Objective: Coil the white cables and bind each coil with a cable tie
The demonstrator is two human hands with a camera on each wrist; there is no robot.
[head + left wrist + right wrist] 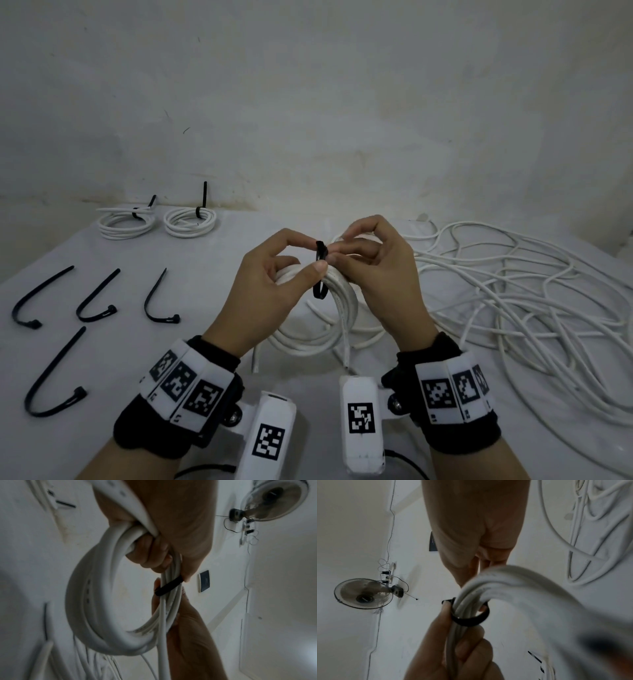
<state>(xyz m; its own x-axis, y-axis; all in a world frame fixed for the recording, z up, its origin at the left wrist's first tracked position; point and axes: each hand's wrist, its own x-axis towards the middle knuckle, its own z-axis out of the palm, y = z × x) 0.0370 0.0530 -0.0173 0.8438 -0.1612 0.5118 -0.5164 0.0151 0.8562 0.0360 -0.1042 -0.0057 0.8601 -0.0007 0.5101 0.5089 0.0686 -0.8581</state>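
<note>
Both hands are up over the tabletop (212, 246) with a coil of white cable (342, 291) between them. The left hand (270, 291) grips the coil, thumb on the black cable tie (321, 270) looped round it; the right hand (376, 270) pinches the tie's top end. The print on the cable is too blurred to read. Only the wrist views show a wall fan (364, 593). Only the head view shows two bound coils (157, 221), four spare ties (82, 315) and the loose cable (531, 291).
</note>
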